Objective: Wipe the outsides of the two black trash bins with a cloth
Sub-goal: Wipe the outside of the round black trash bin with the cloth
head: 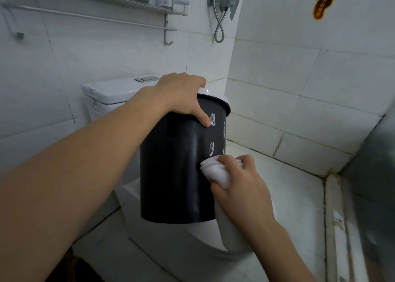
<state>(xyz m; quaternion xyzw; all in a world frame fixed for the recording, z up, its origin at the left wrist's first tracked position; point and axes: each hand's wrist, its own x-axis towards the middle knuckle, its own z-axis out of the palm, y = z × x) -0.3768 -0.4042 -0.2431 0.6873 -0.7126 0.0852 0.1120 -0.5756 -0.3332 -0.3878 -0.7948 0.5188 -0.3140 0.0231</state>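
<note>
Holding the black trash bin (171, 166) upright on the closed toilet lid (205, 234), we take the bin as our landmark for everything else. Our left hand (181, 95) lies over the bin's top at its white rim (215, 94), fingers curled over the far edge and the thumb pressed down the near wall, so it pins the bin in place. Our right hand (241, 181) sits against the bin's right side, low on the wall, fingers bunched round a white cloth (215, 170) whose folded edge touches the black plastic; the cloth's loose tail hangs down past the bin's base.

What matters for the next stroke is that the bin's long axis runs straight up and down, and the cloth meets it from the right, below the small white printed marks (212, 119). We judge the right hand is the one placed to wipe, travelling up or round the wall, while the left would have to turn the bin to bring the hidden far side within reach. Only one bin shows; the second is out of view.
</note>
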